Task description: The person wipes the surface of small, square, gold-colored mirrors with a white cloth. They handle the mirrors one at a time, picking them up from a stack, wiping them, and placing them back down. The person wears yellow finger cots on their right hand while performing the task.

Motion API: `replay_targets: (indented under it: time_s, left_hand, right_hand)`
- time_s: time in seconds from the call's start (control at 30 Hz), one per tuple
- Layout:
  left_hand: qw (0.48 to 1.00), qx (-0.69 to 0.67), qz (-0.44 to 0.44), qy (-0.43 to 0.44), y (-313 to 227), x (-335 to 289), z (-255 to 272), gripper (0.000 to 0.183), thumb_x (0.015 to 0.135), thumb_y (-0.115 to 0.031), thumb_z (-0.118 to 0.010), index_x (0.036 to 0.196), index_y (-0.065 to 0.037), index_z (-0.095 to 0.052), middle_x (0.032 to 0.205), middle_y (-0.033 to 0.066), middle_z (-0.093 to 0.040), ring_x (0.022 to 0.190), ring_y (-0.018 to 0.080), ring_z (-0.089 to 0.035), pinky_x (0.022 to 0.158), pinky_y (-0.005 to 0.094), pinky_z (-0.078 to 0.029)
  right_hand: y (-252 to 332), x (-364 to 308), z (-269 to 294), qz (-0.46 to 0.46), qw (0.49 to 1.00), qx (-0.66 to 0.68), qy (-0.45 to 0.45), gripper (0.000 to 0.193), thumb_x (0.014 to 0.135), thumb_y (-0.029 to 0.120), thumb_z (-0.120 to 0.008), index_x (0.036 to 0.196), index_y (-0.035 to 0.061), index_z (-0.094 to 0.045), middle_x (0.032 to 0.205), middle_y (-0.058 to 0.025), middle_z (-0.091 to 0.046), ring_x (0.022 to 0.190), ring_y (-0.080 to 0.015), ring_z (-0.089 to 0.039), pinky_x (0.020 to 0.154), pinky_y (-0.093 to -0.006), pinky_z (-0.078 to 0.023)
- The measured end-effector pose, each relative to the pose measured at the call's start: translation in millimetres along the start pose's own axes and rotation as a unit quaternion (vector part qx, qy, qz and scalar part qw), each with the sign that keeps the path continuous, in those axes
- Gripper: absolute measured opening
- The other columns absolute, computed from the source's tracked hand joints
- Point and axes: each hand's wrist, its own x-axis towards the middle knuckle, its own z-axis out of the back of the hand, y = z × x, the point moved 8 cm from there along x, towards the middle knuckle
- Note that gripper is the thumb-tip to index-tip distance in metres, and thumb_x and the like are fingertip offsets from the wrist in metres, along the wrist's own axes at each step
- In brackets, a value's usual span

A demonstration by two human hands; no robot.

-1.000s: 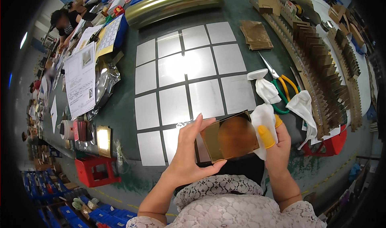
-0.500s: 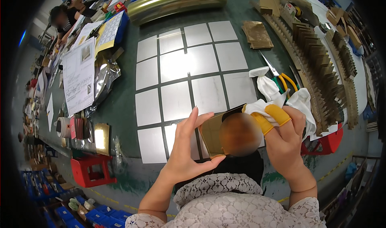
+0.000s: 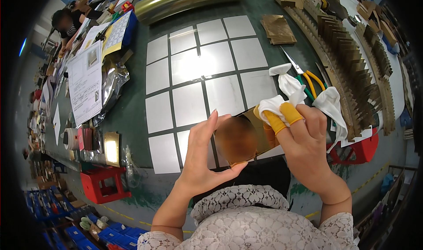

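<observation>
In front of my chest is a shiny gold mirror-like plate (image 3: 261, 137), tilted and showing a blurred reflection. My left hand (image 3: 198, 155) grips its left end by the edges, thumb below and fingers above. Yellow covers sit on fingers of my right hand (image 3: 306, 146), which pinches a white cloth (image 3: 269, 105) against the plate's upper right part. The fingertips behind the cloth are partly hidden. Beyond the plate, flat silver-white square sheets (image 3: 189, 102) lie in a grid on the green table (image 3: 139, 131).
Scissors (image 3: 298, 68) with yellow and green handles lie right of the sheets, beside white cloths (image 3: 332, 109). Farther right stand rows of brown plates (image 3: 337, 51). A brown stack (image 3: 278, 29) and a gold roll (image 3: 189, 3) are at the back; papers (image 3: 86, 85) lie left.
My right hand and the cloth have shifted slightly left and up along the plate. The plate's tilt has changed, moving its reflection left. My left hand keeps its hold.
</observation>
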Motion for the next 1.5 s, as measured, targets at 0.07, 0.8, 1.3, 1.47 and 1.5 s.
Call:
replay_targets:
  time_s: [0.07, 0.8, 1.3, 1.47, 1.5]
  left_hand:
    - [1.0, 0.003, -0.005, -0.001, -2.2, 1.6, 0.4, 0.108, 0.06, -0.015, -0.085, 0.147, 0.001, -0.024, 0.128, 0.0176, -0.056, 0.114, 0.0257, -0.051, 0.101, 0.0391, -0.034]
    - [1.0, -0.01, 0.008, -0.02, 5.4, 5.8, 0.1, 0.106, 0.059, -0.009, -0.085, 0.147, -0.001, -0.025, 0.132, 0.0149, -0.053, 0.117, 0.0295, -0.047, 0.1, 0.0392, -0.038]
    - [0.999, 0.004, 0.019, -0.039, 9.8, 4.1, 8.4, 0.109, 0.059, -0.01, -0.086, 0.148, -0.002, -0.023, 0.131, 0.0145, -0.053, 0.117, 0.0292, -0.047, 0.101, 0.04, -0.037]
    - [0.998, 0.009, 0.034, -0.051, 11.9, 2.9, 14.2, 0.109, 0.059, -0.01, -0.086, 0.148, -0.003, -0.023, 0.13, 0.0143, -0.054, 0.117, 0.0285, -0.049, 0.1, 0.0395, -0.038]
    - [0.998, 0.009, 0.033, -0.05, 11.1, 4.2, 12.7, 0.109, 0.059, -0.01, -0.086, 0.148, -0.003, -0.023, 0.129, 0.0142, -0.055, 0.117, 0.0283, -0.049, 0.1, 0.0393, -0.038]
  right_hand:
    - [4.2, 0.1, -1.5, 0.008, 1.0, 0.0, -0.011, 0.028, 0.062, 0.01, -0.067, 0.089, 0.0012, -0.067, 0.096, -0.0078, -0.058, 0.108, -0.0279, -0.05, 0.09, -0.0428, -0.04]
    - [38.1, -14.2, -17.4, 0.048, 0.997, 0.058, 0.02, 0.038, 0.068, 0.013, -0.065, 0.106, 0.0074, -0.069, 0.119, -0.0084, -0.055, 0.111, -0.0287, -0.044, 0.093, -0.0453, -0.037]
    - [36.2, -21.0, -11.9, 0.037, 0.998, 0.051, 0.013, 0.036, 0.07, 0.013, -0.065, 0.106, 0.0096, -0.07, 0.114, -0.0074, -0.055, 0.107, -0.0274, -0.045, 0.09, -0.0433, -0.037]
    - [17.8, -21.4, -10.1, -0.005, 1.0, 0.018, 0.008, 0.033, 0.071, 0.014, -0.066, 0.103, 0.0094, -0.071, 0.107, -0.0073, -0.057, 0.105, -0.0274, -0.048, 0.09, -0.0431, -0.038]
    - [19.6, -24.0, -9.9, -0.008, 1.0, 0.022, 0.011, 0.032, 0.071, 0.014, -0.066, 0.102, 0.0093, -0.071, 0.107, -0.0073, -0.057, 0.105, -0.0277, -0.048, 0.09, -0.0433, -0.038]
